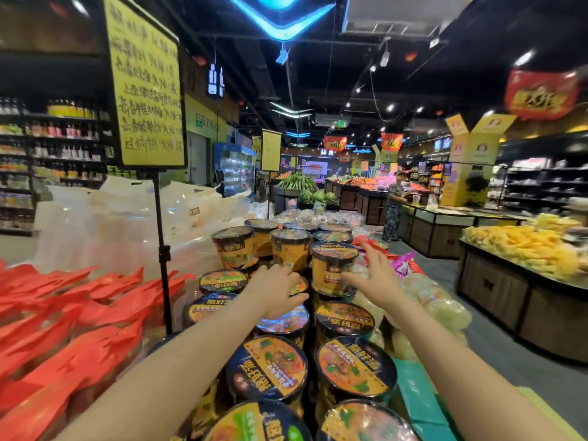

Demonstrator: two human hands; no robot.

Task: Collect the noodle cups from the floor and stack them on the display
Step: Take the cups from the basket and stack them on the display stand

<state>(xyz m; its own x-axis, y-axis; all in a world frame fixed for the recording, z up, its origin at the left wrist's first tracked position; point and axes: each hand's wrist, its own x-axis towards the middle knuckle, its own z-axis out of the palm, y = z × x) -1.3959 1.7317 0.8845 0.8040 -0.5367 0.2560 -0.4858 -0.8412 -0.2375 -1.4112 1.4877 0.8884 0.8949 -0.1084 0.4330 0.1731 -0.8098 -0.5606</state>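
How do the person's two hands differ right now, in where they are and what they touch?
The right hand reaches to an upper-tier noodle cup, fingers spread, thumb against its side; the left hand sits lower and nearer, palm down over the lower cups' lids. The right touches a cup; whether the left does is unclear. Both are bare, extended, and gripping nothing.

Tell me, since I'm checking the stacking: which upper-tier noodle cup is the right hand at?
The front-right upper cup: the right hand spreads open against its right side, thumb on its wall; the other upper cups stand farther back.
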